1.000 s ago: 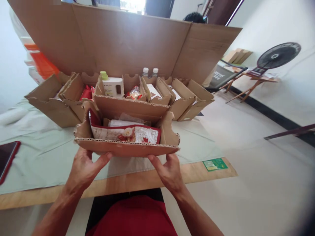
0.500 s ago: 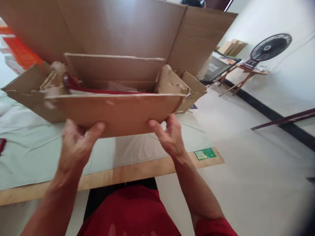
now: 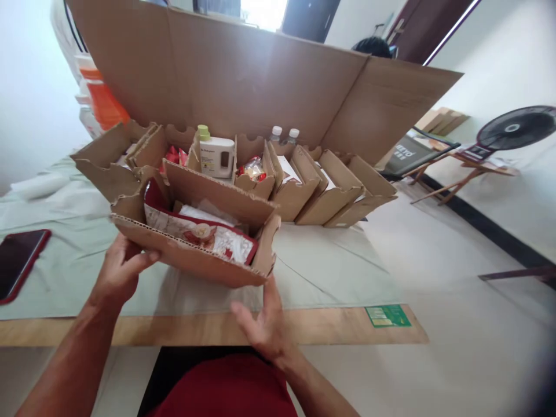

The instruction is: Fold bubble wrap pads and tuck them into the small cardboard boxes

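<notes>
An open-topped cardboard box (image 3: 204, 266) is tilted in front of me, its right end lower and nearer. Inside lies a dark red and white printed packet (image 3: 200, 231), with some clear plastic behind it. My left hand (image 3: 124, 266) is closed on the lower left corner, thumb along the front wall and the other fingers partly hidden. At the lower right corner, my right hand (image 3: 264, 324) touches the cardboard with its raised fingers. Its thumb is spread away from the box, slightly blurred.
Behind stand several cardboard bins (image 3: 299, 197), holding a white jug (image 3: 216, 155), packets and bottles (image 3: 292, 136). A tall cardboard panel (image 3: 260, 75) rises behind them. A phone (image 3: 21, 260) lies at left on the cloth. A fan (image 3: 512, 130) stands at right.
The box has come down and turned, its right end swinging nearer, so the packet inside now shows. My right thumb has left the front wall. The view has shifted, revealing the bins behind.
</notes>
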Available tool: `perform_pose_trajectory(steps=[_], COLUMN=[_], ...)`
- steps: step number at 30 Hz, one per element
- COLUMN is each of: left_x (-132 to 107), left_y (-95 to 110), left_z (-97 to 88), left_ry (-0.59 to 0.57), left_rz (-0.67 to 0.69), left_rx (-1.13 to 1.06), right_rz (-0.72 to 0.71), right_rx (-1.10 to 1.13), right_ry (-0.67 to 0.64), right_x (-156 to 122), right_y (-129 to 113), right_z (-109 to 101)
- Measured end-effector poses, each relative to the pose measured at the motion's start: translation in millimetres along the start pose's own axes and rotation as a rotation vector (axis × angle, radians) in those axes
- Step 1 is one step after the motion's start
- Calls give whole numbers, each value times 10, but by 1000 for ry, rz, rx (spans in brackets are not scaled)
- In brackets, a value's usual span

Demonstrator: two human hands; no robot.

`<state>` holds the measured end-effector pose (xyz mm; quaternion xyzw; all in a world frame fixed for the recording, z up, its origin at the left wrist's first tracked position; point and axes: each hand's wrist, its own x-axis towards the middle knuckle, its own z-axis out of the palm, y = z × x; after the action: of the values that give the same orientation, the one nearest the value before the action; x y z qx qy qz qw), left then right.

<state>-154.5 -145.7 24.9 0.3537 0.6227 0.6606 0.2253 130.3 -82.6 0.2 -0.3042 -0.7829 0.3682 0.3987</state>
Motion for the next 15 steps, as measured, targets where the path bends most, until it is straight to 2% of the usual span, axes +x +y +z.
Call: perform_pose_trajectory(steps=[2, 4, 6, 8, 10, 12, 15], left_x=[76, 4, -214, -515, -801, -989, -1040], left_y=[-91, -201, -319, -420, -480, -495, -482], left_z=[-66, -34, 44, 154, 302, 484, 763], left_ry=[-12, 51, 177, 269, 231, 136, 34], left_rz=[42, 40, 1, -50, -89, -75, 15], left_rx=[-27, -15, 22, 66, 87, 85, 123], right_rz=[-46, -40, 47, 138, 153, 139, 147], right_rx=[-54, -102, -113, -69, 18, 137, 295], right_ry=[-84, -82, 9, 73, 26, -110, -270], right_x=[-166, -269, -232, -38, 248, 518, 699], right_y=[117, 263, 411, 550, 667, 745, 790], right_z=[-18, -135, -258, -313, -275, -181, -68])
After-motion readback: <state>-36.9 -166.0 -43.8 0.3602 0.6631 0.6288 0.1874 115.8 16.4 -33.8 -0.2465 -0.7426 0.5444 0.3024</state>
